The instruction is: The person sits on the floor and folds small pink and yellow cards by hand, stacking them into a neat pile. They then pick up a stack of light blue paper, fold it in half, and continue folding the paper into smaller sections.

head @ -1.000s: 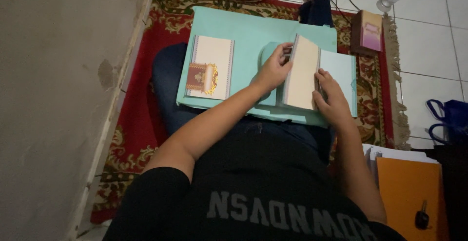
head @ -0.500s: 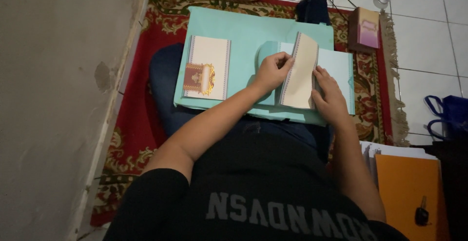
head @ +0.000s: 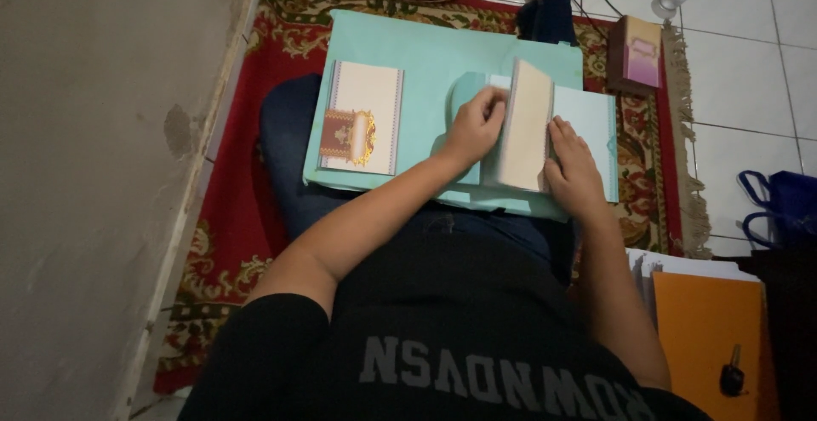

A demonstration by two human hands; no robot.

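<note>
Cards in a thick cream stack stand on edge between the person's two hands, on a large turquoise sheet that lies across the lap. The left hand presses against the stack's left face, its fingers curled and pinching at the top cards near the upper corner. The right hand lies flat against the stack's right side, fingers stretched out and steadying it from below, not closed around anything. Under the right hand and just beyond it lies a pale blue sheet, touching the stack's foot. Well to the left of the left hand, a single cream card with a red and gold ornament lies flat on the same turquoise sheet. Beyond the right hand, on the red patterned rug, a small brown and pink box stands near the fringe. Nearer the person than the right hand, beside the right elbow, an orange folder rests on a pile of white papers, with a dark key lying on it.
</note>
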